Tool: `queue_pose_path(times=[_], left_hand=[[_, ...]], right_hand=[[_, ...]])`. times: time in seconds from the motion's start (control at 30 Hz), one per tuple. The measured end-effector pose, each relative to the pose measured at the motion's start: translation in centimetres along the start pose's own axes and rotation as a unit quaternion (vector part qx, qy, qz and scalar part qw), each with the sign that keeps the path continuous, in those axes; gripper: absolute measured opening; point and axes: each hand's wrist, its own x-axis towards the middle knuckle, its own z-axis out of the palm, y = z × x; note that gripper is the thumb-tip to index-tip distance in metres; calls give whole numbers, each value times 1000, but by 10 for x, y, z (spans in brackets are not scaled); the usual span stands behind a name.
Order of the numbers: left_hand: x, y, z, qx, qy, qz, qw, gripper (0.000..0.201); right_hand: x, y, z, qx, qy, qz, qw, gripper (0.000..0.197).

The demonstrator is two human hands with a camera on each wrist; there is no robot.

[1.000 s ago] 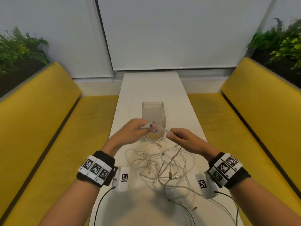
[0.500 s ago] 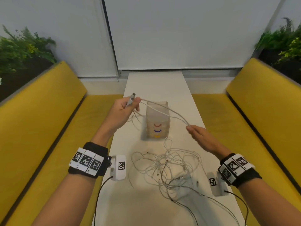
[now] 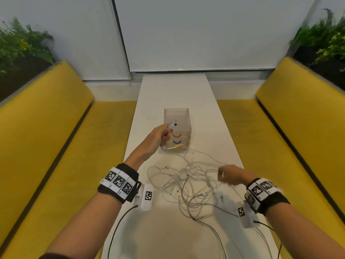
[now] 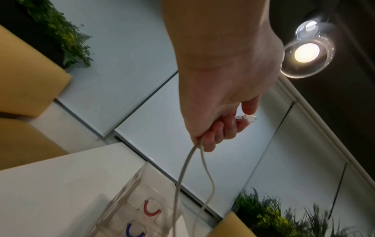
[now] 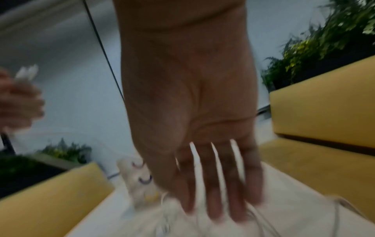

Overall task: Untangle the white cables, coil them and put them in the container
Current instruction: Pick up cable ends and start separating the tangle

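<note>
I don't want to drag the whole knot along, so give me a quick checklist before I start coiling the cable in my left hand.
1. Left hand holds the white cable near its plug: ok, fingers are curled round it and two strands hang below the fist.
2. That cable is free of the tangle: not ok, it trails past the container's base into the pile.
3. Right hand has a strand to feed: cannot tell, it is blurred over the pile.
4. Container is upright, open and within reach: ok.
5. Black sensor leads are clear of the white cables: cannot tell near the right wrist.
</note>
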Motion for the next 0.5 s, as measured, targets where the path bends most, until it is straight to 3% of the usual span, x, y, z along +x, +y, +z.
queue_pose_path(times=[0.03,0.1,0.17,0.23,0.3,0.4,0.5], left_hand=[[0,-1,3,10,-1,2,1000,26],[3,-2,7,36,11,-1,999,29],[4,-2,11,67,13,1,998,29],[4,-2,14,69,13,3,998,28],[0,-1,17,59,-3,15,998,26],[-5,-3,22,49,-55,26,997,24],[-4,-13,28,42,-87,-2,995,17]], right_hand=[[-1,-2,10,-22,-55,24,998,27],[-2,-4,30,-59,-98,68,991,39],[-1,-1,48,-77,-85,91,989,46],[2,3,65,-79,-53,88,992,34],[4,7,77,-70,-25,81,994,8],[5,9,78,-27,-36,59,997,8],[5,3,46,62,-15,-33,997,19]])
